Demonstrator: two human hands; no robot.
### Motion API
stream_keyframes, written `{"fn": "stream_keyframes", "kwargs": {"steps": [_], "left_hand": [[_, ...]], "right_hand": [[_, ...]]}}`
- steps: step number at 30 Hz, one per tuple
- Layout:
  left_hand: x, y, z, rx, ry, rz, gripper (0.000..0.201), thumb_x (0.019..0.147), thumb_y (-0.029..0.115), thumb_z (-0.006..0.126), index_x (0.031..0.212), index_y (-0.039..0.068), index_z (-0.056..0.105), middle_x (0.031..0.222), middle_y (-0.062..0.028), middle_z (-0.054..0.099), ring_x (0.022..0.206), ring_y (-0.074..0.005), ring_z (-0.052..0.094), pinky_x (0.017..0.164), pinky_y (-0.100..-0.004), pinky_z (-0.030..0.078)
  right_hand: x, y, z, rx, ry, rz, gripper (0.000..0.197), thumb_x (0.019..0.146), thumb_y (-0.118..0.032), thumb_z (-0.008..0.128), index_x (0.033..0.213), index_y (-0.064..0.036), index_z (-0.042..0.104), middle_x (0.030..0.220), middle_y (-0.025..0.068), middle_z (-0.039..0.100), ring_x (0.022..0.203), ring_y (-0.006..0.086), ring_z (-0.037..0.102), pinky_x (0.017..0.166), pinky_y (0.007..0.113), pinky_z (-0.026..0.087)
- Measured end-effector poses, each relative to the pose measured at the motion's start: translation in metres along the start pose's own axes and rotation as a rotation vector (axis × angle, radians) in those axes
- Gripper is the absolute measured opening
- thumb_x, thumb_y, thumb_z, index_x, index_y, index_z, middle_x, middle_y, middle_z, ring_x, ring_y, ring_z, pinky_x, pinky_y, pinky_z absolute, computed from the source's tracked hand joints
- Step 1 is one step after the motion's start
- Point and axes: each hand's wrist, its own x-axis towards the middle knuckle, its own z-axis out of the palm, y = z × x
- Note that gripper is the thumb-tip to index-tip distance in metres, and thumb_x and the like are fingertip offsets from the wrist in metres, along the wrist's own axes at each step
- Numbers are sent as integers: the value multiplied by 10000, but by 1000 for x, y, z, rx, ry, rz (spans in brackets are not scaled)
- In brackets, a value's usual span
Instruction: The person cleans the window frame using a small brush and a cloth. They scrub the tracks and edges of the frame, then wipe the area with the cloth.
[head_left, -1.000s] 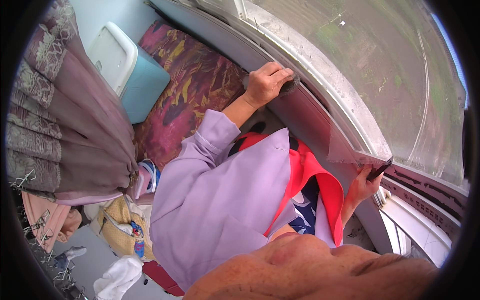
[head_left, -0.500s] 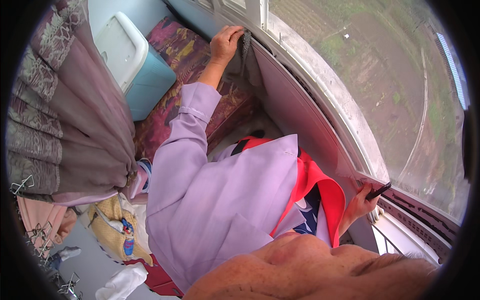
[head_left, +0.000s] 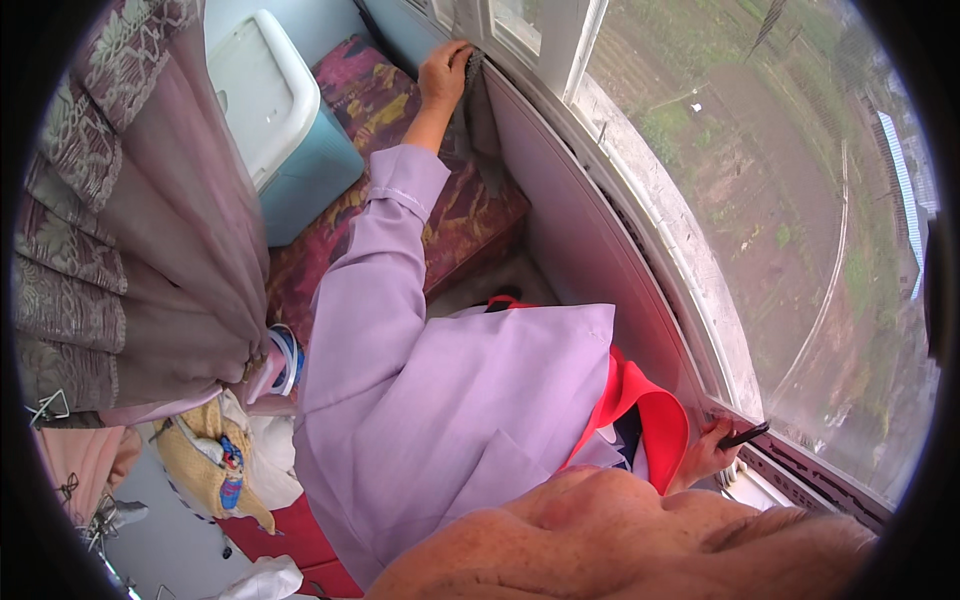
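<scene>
At the upper middle, my left hand (head_left: pixel 441 78) pinches a dark grey cloth (head_left: pixel 474 66) at the far end of the window ledge (head_left: pixel 600 172). The cloth's lower part hangs against the inner wall under the window. At the lower right, my right hand (head_left: pixel 708 450) is closed around a slim black object (head_left: pixel 745 435) beside the window frame. Its kind cannot be made out, and part of it is hidden by the fingers. My left arm, in a lilac sleeve (head_left: pixel 385 235), reaches over a patterned maroon padded seat (head_left: pixel 480 225).
A light-blue storage box (head_left: pixel 312 170) with a white lid stands on the seat. Grey lace-edged curtains (head_left: pixel 170 250) hang at the left. Below them are a yellow cloth (head_left: pixel 190 450), pink fabric (head_left: pixel 85 460) and metal clips (head_left: pixel 48 408). Beyond the glass lie fields (head_left: pixel 740 200).
The view has shifted, showing more of the window's upright frame. My left hand still pinches the grey cloth on the ledge. My right hand keeps the black object and appears lower in the picture.
</scene>
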Motion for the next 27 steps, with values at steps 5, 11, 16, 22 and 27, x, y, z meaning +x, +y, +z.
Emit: {"fn": "stream_keyframes", "kwargs": {"steps": [5, 11, 16, 22, 27], "left_hand": [[-29, 48, 25, -188, -4, -39, 105, 856, 108, 695, 929, 32, 693, 901, -150, 691, 826, -348, 668, 707, -385, 525], [-79, 113, 1, -324, -186, -24, 135, 841, 33, 718, 972, 38, 687, 813, -125, 657, 719, -276, 647, 649, -325, 509], [-64, 93, -17, -155, -185, 34, 123, 835, 50, 722, 954, 56, 692, 795, -110, 652, 704, -293, 635, 615, -344, 504], [-14, 26, 15, -9, -17, 102, 86, 860, 177, 690, 915, 112, 700, 787, -75, 658, 718, -308, 644, 611, -392, 516], [10, -4, -2, 66, -51, 76, 78, 804, 33, 656, 880, 20, 662, 863, -158, 668, 792, -364, 649, 694, -405, 528]], "right_hand": [[-12, 7, -20, -70, 74, 18, 247, 990, -193, 603, 870, 7, 520, 644, 28, 490, 600, 133, 476, 574, 280, 398], [-8, -1, -28, -116, 73, 148, 234, 994, -189, 593, 896, 11, 521, 654, 35, 487, 608, 138, 481, 571, 285, 403], [3, -16, -11, -151, 75, 74, 304, 987, -186, 597, 762, 6, 524, 637, 31, 482, 601, 139, 466, 564, 288, 388], [-17, 1, -35, -166, 146, 73, 361, 987, -193, 596, 683, -18, 510, 632, 19, 456, 603, 130, 437, 560, 288, 359], [-6, 3, -29, -169, 99, 87, 308, 998, -197, 582, 755, -38, 479, 632, 13, 436, 606, 121, 431, 561, 275, 354]]}}
